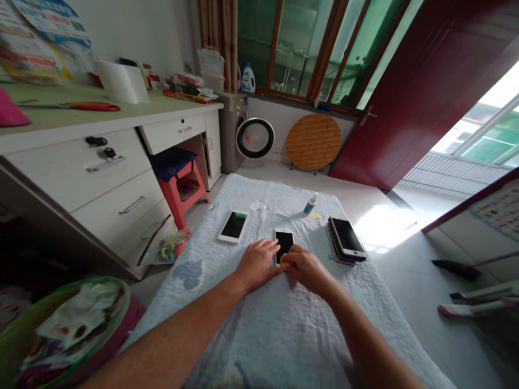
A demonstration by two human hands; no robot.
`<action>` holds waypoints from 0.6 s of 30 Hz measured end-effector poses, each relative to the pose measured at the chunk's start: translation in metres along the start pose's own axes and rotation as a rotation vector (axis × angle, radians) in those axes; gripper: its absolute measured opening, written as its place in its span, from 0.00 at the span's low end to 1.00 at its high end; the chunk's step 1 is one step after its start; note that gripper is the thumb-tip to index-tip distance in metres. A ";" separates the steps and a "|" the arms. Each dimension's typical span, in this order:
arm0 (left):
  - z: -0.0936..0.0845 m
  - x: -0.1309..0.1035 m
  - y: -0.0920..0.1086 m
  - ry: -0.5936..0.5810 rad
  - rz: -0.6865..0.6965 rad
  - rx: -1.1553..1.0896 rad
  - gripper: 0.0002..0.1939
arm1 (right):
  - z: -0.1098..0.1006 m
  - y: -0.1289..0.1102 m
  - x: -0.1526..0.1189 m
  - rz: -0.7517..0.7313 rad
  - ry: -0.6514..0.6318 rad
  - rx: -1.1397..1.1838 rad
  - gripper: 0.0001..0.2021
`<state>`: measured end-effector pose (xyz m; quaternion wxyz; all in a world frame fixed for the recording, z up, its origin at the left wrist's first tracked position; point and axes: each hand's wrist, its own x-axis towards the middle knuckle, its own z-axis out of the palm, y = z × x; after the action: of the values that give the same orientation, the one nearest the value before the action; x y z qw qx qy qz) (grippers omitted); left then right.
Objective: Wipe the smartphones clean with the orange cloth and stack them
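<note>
A white smartphone (284,239) with a dark screen lies face up on the cloth-covered table. Along its left edge rests my left hand (259,258), fingers stretched out and touching the phone. My right hand (300,265) is closed at the phone's lower right, pinching a small orange-yellow cloth (285,261) against the screen; most of that cloth is hidden by the fingers. Another white smartphone (233,226) lies to the left. On the right sits a stack of phones (347,237), and a small spray bottle (310,205) stands behind, between the phone and the stack.
A pale blue patterned cloth (251,194) covers the table. At lower left stands a waste bin (121,302) with crumpled paper. A white desk (113,189) and a red stool (188,183) are on the left; a washing machine (234,129) with its door ajar is behind.
</note>
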<state>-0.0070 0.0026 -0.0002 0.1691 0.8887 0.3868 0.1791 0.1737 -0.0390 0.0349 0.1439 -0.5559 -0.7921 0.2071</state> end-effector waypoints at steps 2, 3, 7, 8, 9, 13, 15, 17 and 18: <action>0.001 0.000 0.000 0.006 0.003 0.005 0.27 | 0.008 -0.005 0.005 -0.026 0.005 0.004 0.09; 0.001 0.001 0.000 0.005 0.002 0.007 0.26 | 0.011 -0.007 0.007 -0.036 0.009 0.008 0.08; 0.000 0.000 0.000 -0.002 0.002 0.007 0.26 | 0.011 -0.009 0.008 -0.048 0.007 0.031 0.09; -0.001 0.000 0.000 0.000 0.004 0.006 0.27 | 0.008 -0.008 0.005 -0.041 -0.003 0.033 0.09; -0.001 -0.001 0.001 -0.001 0.004 0.006 0.27 | 0.004 -0.006 0.002 -0.034 -0.014 0.035 0.10; -0.003 -0.002 0.002 -0.022 -0.007 0.009 0.29 | -0.011 0.005 -0.013 -0.010 -0.057 0.052 0.11; -0.004 -0.002 0.002 -0.030 -0.012 0.015 0.29 | -0.016 0.011 -0.019 0.003 -0.065 0.065 0.11; -0.004 -0.001 0.002 -0.031 -0.013 0.020 0.29 | -0.019 0.016 -0.021 0.017 -0.063 0.064 0.11; -0.004 -0.001 0.002 -0.030 -0.011 0.021 0.29 | -0.020 0.018 -0.020 0.024 -0.058 0.058 0.11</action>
<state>-0.0080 0.0013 0.0039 0.1666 0.8908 0.3910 0.1605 0.2041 -0.0491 0.0437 0.1347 -0.5545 -0.7829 0.2477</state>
